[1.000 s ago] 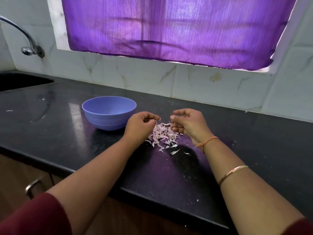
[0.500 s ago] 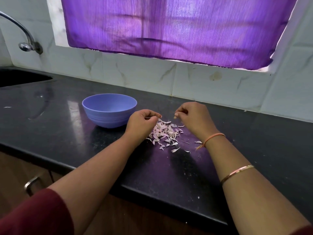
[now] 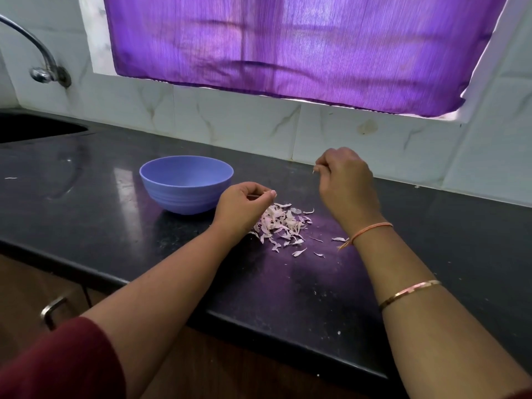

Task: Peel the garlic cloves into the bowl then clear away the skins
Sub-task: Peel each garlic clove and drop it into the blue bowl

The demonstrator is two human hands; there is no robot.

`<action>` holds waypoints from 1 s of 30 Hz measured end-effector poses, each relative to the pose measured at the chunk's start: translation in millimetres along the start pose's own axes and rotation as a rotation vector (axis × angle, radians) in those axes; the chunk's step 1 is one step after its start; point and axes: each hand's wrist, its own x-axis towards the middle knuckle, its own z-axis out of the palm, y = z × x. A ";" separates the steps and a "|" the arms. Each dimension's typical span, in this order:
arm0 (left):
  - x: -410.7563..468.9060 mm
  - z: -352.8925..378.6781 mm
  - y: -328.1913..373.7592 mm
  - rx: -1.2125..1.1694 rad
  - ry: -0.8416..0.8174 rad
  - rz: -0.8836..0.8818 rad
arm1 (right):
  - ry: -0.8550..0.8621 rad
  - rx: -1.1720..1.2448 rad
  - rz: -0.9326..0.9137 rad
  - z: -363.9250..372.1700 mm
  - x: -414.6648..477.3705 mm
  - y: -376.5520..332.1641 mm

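The round lilac-blue plastic bowl [image 3: 184, 197] stands on the glossy black stone countertop [image 3: 115, 231]. At its four o'clock, just beside it, lies a loose heap of pinkish-white papery garlic skins [image 3: 280, 223], with a few strays [image 3: 299, 251] scattered off toward the heap's four and five o'clock.

The left hand [image 3: 244, 205] hovers at the heap's nine o'clock edge. Its fingers are curled and its thumb is pressed to the forefinger on something small, probably a garlic clove, though the fingers hide it. The right hand [image 3: 345, 180] is raised at the heap's one o'clock, well apart from the left, and pinches a tiny pale scrap of skin [image 3: 314, 170] at its fingertips.

Judging by the size of the heap, the peeling is well along, and this may be one of the last cloves. No unpeeled cloves show on the counter. The bowl's bottom is hidden behind its near rim, so how many cloves it holds cannot be told. The clearing of the skins is not yet begun: all of them lie on the counter.
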 end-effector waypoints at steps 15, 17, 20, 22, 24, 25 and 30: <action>-1.6 -0.4 1.0 -0.010 -0.061 0.029 | -0.430 0.820 0.559 19.2 -13.4 1.2; -1.8 -0.2 -0.2 -0.041 -0.065 0.028 | -0.450 0.940 0.611 23.0 -14.9 -1.5; -0.9 0.3 -1.9 -0.082 -0.087 0.028 | -0.465 1.021 0.631 24.9 -15.3 -3.8; 0.0 0.4 -2.7 -0.100 -0.099 0.027 | -0.472 1.056 0.635 25.5 -16.8 -4.4; 0.5 0.6 -2.5 -0.112 -0.104 0.024 | -0.476 1.083 0.646 25.5 -17.9 -4.6; 0.5 0.9 -1.9 -0.118 -0.108 0.024 | -0.479 1.093 0.651 25.1 -18.1 -4.6; 0.2 1.4 -1.3 -0.132 -0.125 0.008 | -0.492 1.099 0.645 23.8 -18.9 -4.5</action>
